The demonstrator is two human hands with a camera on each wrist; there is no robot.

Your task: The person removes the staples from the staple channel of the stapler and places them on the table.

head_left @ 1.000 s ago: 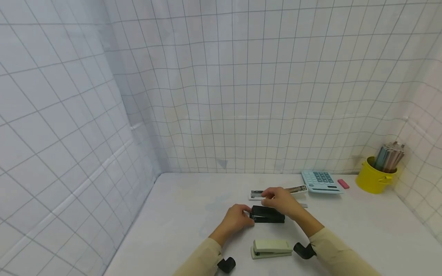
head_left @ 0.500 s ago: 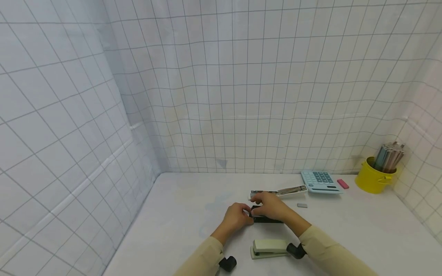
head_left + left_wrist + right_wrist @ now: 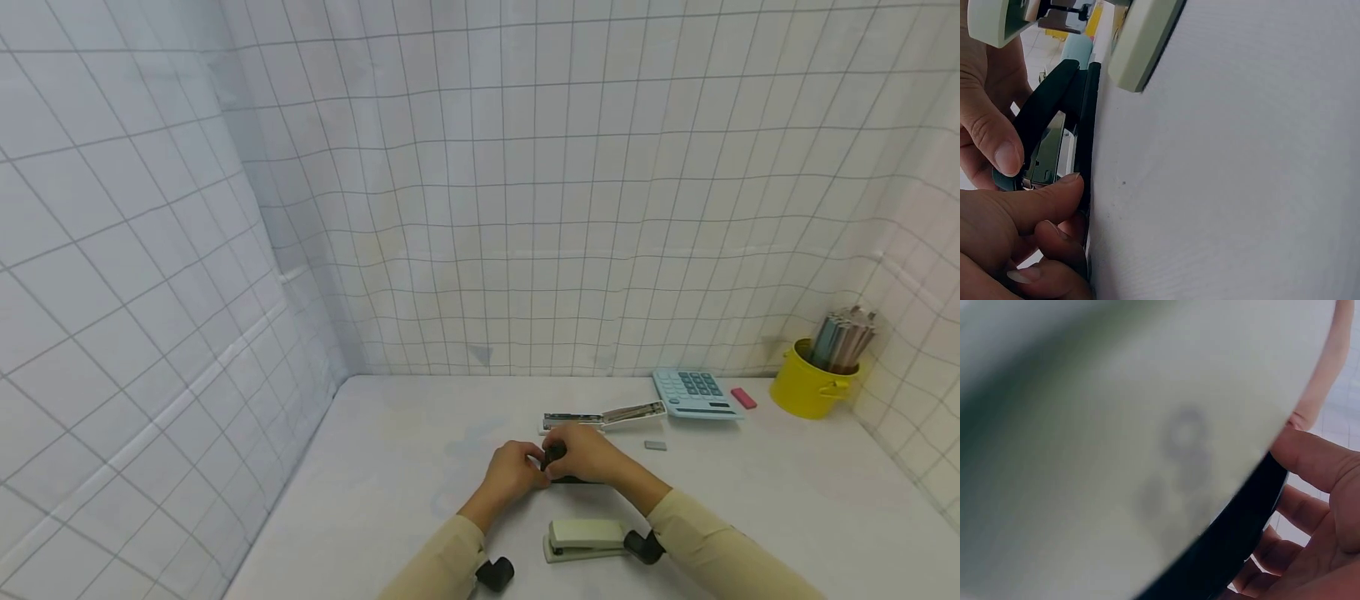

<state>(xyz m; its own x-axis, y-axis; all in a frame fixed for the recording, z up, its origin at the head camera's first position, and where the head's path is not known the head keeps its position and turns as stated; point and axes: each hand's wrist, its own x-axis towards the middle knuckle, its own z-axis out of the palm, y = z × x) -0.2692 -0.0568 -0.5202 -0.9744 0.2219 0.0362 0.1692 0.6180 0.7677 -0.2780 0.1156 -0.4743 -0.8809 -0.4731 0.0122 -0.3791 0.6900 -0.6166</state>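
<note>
Black stapler (image 3: pixel 1044 105), one: gripped low by your left hand (image 3: pixel 512 475), pinched higher by your right hand (image 3: pixel 591 454). Calculator (image 3: pixel 693 394), one: near the back edge of the desk (image 3: pixel 405 467).

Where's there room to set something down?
Widest: the table between left grid wall and left hand. Also its right side, between yellow pot and right sleeve. Crowded: the middle, where that hand and right hand hold the black stapler, white stapler behind, green stapler in front.
</note>
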